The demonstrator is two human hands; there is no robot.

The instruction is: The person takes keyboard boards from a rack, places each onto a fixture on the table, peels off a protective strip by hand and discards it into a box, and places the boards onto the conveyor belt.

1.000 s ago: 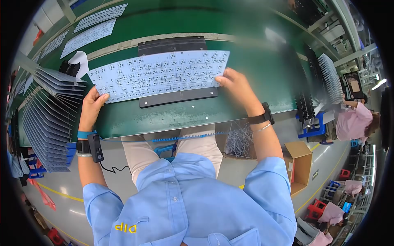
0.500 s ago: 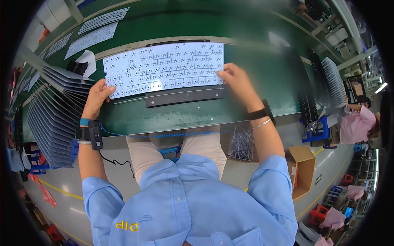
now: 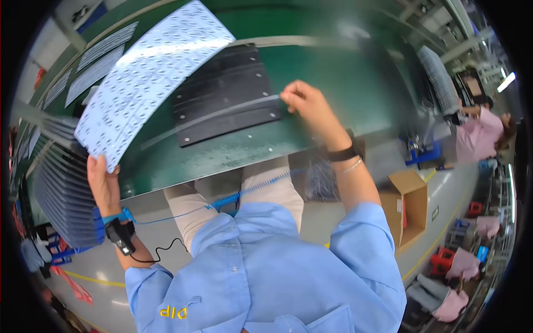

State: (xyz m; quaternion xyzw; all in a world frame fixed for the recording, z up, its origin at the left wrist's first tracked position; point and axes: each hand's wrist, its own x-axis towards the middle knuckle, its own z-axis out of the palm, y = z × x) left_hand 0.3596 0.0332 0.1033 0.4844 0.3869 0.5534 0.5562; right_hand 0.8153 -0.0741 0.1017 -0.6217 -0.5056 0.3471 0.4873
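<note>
My left hand [image 3: 104, 183] grips one corner of a white keyboard circuit board [image 3: 150, 77], which is tilted up and slants away toward the back. Between the thumb and fingers of my right hand [image 3: 304, 104] is the end of a thin translucent strip [image 3: 222, 114]. The strip stretches leftward in a shallow curve over a black fixture plate [image 3: 244, 72] with screws along its sides. That plate lies on the green workbench [image 3: 161, 172]. The strip's far end is faint and blurred.
More white boards [image 3: 105, 47] lie at the back left. A rack of upright boards [image 3: 66, 188] stands at left. A blue coiled cord [image 3: 250, 188] runs below the bench edge. On the floor are a bin of clear strips [image 3: 323, 180] and a cardboard box [image 3: 408, 211]. Co-workers sit at right.
The board has swung up and left off the black plate, now held by my left hand alone. My right hand has let go of it and now pinches the thin strip.
</note>
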